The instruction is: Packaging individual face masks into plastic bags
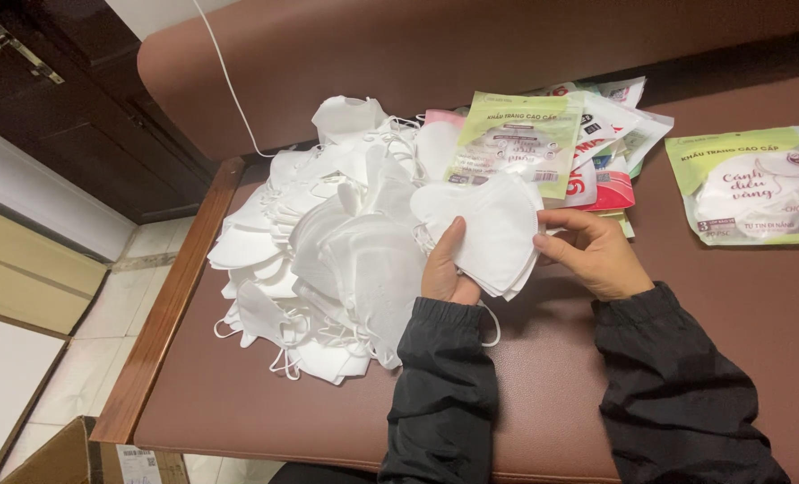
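Seen from the head camera, the left hand (442, 269) is gripping the near left edge of a small stack of white face masks (489, 229), thumb lying up across the front, while the right hand (592, 254) is pinching the stack's right edge between bent fingers. The stack is sitting between the two hands, lifted just above the brown padded bench (238, 403). Left of the hands, a big loose pile of masks (319, 260) is spreading across the seat. Just beyond the stack, a heap of flat packets (587, 134) is lying, and one green and white packet (753, 184) is resting well apart at the far right.
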